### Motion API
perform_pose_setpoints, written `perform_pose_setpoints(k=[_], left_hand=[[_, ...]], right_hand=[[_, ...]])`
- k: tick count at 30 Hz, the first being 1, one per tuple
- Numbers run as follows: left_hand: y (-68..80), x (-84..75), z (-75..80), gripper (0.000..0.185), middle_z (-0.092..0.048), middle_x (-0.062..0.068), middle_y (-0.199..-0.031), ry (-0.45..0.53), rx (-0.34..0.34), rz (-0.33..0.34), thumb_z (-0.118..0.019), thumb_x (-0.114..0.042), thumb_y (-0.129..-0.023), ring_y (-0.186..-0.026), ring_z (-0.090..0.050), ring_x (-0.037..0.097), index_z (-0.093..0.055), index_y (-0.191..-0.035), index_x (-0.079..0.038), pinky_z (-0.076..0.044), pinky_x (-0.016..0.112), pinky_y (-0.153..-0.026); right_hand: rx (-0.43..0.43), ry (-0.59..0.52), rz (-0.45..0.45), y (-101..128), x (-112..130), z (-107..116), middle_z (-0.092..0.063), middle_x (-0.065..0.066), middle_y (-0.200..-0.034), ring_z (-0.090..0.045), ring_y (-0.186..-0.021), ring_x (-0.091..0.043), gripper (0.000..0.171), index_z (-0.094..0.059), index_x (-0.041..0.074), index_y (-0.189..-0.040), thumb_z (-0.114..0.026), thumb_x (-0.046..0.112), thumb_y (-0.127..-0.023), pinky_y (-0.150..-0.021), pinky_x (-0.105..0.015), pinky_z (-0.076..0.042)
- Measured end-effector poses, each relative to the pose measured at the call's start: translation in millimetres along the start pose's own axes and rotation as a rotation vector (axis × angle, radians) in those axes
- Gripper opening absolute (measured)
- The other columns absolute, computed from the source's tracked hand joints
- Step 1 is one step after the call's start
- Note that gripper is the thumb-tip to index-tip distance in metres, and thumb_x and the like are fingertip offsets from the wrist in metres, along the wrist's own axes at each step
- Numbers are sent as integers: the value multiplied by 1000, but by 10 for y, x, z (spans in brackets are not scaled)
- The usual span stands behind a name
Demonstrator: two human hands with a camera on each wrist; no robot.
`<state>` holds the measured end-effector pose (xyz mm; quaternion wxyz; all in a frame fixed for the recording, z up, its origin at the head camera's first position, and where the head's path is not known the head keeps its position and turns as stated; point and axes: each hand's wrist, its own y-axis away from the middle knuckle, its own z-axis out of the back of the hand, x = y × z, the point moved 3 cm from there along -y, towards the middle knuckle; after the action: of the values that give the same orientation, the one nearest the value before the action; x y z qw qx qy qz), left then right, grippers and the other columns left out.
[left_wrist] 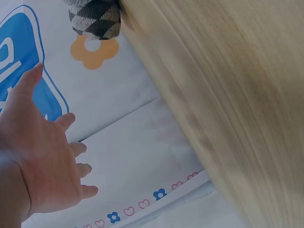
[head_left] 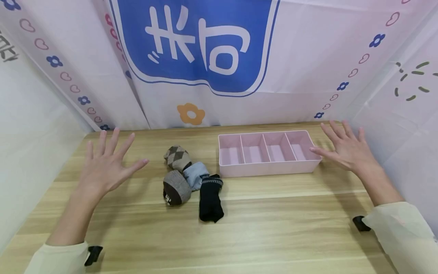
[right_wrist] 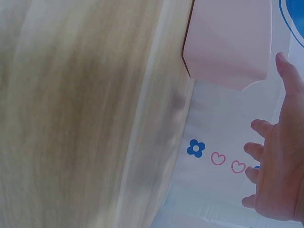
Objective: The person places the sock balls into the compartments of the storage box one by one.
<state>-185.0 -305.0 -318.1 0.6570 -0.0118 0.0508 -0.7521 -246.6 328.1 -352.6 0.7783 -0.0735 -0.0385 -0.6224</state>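
My left hand point(head_left: 106, 167) hovers over the left part of the table with its fingers spread, holding nothing. On the other side my right hand point(head_left: 350, 150) is also spread and bare, its thumb overlapping the right end of a pink box point(head_left: 270, 169) in the head view. Four compartments divide that box, and all show bare floors. Bundled socks lie left of it: a brown argyle sock point(head_left: 178, 158), a light blue one point(head_left: 195, 175), a grey-and-dark-brown one point(head_left: 176, 188) and a black one point(head_left: 211, 198). In the left wrist view the argyle sock point(left_wrist: 95, 19) shows at the top.
The wood-grain table point(head_left: 273, 232) meets a white printed cloth point(head_left: 301, 76) at its back edge. More white cloth point(head_left: 403, 125) hangs on the right side, and a pale wall point(head_left: 37, 114) borders the left. Black straps point(head_left: 93, 255) sit at both cuffs.
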Motion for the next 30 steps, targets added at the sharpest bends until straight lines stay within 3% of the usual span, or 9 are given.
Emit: perform_pose_setpoints(k=[13,16,22,30], left_hand=[[10,-34,-12,93,10,16,-172,-6,-9,-19,-42,-75,-97,-155,17,44,-17,-167,-19,15,69,-118],[17,-60,-11,93,9,17,-172,3,-10,-28,-43,-75,-98,-155,14,45,-18,-167,-18,14,69,-118],[19,-145,19,92,-1,23,-171,25,-4,-51,-44,-73,-98,-156,12,45,-19,-167,-18,13,68,-119],[-6,-318,36,90,-11,28,-169,32,16,-110,-43,-72,-100,-156,10,46,-15,-168,-21,7,70,-120]], right_hand=[[15,-8,23,-27,46,7,-3,-20,-172,6,-155,-49,97,-12,14,-167,-52,68,-97,-116,-75,9],[31,-78,49,-35,67,10,-9,-22,-171,0,-155,-50,98,-16,10,-167,-58,63,-96,-118,-75,1],[119,-385,101,-70,151,5,-25,-26,-167,-21,-152,-51,100,-23,7,-165,-77,44,-89,-116,-73,-20],[146,-454,159,-125,192,-81,-37,-32,-158,-35,-146,-50,106,-24,-2,-162,-85,35,-84,-111,-72,-34]])
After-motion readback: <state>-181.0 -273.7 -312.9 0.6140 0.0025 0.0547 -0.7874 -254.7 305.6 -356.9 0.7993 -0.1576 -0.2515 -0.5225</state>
